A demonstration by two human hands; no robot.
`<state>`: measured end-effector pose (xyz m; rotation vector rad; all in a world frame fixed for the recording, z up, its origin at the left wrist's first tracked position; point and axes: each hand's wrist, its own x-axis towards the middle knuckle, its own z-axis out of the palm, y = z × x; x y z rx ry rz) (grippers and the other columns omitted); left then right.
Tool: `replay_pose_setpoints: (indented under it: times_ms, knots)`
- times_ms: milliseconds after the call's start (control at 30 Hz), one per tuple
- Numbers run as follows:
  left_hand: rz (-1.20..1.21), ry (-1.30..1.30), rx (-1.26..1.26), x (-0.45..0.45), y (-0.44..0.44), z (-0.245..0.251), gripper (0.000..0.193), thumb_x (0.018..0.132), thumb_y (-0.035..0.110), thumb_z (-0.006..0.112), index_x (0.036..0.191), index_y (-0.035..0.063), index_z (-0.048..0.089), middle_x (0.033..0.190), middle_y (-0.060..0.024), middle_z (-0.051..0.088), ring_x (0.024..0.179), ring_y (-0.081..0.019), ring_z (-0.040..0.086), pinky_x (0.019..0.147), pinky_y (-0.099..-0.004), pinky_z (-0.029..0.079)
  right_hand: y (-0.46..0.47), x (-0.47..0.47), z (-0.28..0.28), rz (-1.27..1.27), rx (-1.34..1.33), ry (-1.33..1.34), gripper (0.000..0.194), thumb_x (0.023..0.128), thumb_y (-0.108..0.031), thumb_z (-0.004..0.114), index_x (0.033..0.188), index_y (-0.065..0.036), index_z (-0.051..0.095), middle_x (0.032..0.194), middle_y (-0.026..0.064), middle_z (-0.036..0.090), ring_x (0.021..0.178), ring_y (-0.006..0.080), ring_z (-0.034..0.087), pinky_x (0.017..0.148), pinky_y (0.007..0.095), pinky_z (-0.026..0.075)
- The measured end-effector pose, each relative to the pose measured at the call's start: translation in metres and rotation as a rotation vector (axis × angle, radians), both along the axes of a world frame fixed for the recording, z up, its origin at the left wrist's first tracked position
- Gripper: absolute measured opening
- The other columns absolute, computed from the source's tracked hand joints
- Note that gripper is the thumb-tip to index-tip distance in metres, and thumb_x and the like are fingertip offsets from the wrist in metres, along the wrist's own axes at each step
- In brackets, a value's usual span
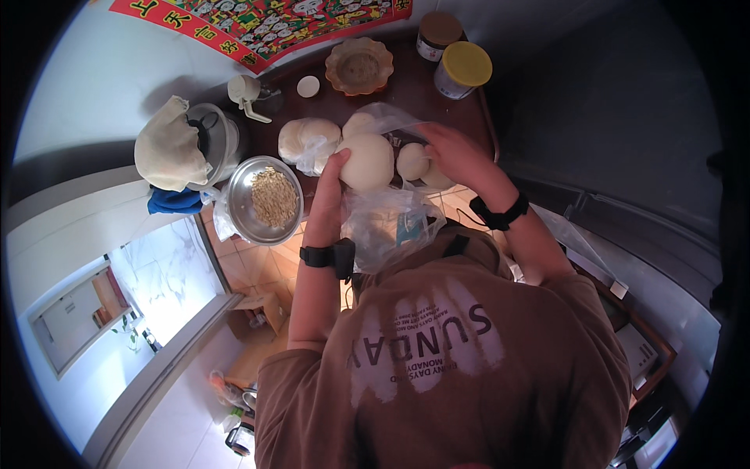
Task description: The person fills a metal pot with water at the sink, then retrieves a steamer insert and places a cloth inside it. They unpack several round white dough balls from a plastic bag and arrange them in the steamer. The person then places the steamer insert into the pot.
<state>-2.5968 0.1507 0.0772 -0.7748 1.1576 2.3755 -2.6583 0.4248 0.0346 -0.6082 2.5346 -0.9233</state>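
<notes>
My left hand [335, 170] grips the left side of a large round pale bun [368, 162], its thumb on the top; the other fingers are hidden. Over on the right, my right hand [451, 149] is at a clear plastic bag [394, 117], with its fingertips on the film and beside a smaller bun [413, 161]. Behind the large bun another pale bun [358, 125] lies partly under the film. Crumpled clear plastic [381, 225] hangs in front of the table edge. To the left sits a knotted clear bag of buns [309, 142].
A metal bowl of peanut-like pieces [273, 197] stands left, beside a cloth-draped pot [225, 140]. Farther back on the dark red table [404, 88] are a pump dispenser [245, 91], a white lid [308, 87], a scalloped dish [359, 65], a yellow-lidded tub [463, 69] and a brown-lidded jar [438, 36].
</notes>
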Motion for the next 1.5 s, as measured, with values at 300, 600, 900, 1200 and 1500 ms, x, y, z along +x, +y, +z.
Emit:
replay_pose_setpoints:
  times_ms: [300,600,900,1200,1500]
  knots:
    - [0.152,0.034,0.183,0.007,-0.03,-0.003,0.063,0.102,0.049,0.057,0.143,0.0009,0.059,0.13,-0.0163,0.072,0.112,-0.0325,0.073,0.096,-0.0455,0.062,0.019,0.047,-0.011,0.029,0.218,0.373,0.061,0.088,-0.004,0.069,0.147,-0.015,0.057,0.144,0.0143,0.059,0.135,0.0359,0.054,0.112,0.0505,0.046]
    - [0.01,-0.003,0.212,0.025,-0.028,-0.001,0.063,0.106,0.042,0.058,0.148,-0.005,0.052,0.138,-0.0211,0.068,0.121,-0.0332,0.071,0.103,-0.0464,0.06,0.055,0.037,0.014,0.032,0.177,0.53,0.027,0.081,0.006,0.063,0.106,-0.003,0.065,0.148,0.0124,0.058,0.145,0.0339,0.05,0.122,0.0489,0.039]
    - [-0.029,-0.003,0.135,0.042,-0.015,0.006,0.064,0.106,0.044,0.056,0.146,-0.0056,0.054,0.136,-0.0221,0.069,0.119,-0.0352,0.072,0.103,-0.048,0.06,0.007,0.062,0.019,-0.17,-0.13,0.466,0.03,0.085,-0.012,0.078,0.111,-0.001,0.067,0.123,0.0151,0.066,0.118,0.0365,0.062,0.104,0.0505,0.05]
    - [-0.046,-0.02,0.113,0.061,-0.008,0.015,0.063,0.105,0.04,0.062,0.149,-0.0028,0.052,0.139,-0.0179,0.067,0.123,-0.0303,0.069,0.106,-0.0421,0.058,-0.009,0.041,-0.041,-0.293,0.402,0.464,0.059,0.079,-0.019,0.083,0.129,-0.001,0.057,0.128,0.0249,0.055,0.125,0.045,0.052,0.111,0.0536,0.042]
    - [0.016,-0.013,0.115,0.062,0.016,0.01,0.061,0.106,0.037,0.061,0.15,-0.004,0.05,0.141,-0.0202,0.066,0.125,-0.0327,0.069,0.106,-0.0451,0.058,0.035,0.026,-0.045,-0.272,0.076,0.286,0.089,0.07,-0.003,0.087,0.152,-0.007,0.051,0.139,0.0234,0.057,0.134,0.0447,0.052,0.113,0.0509,0.046]
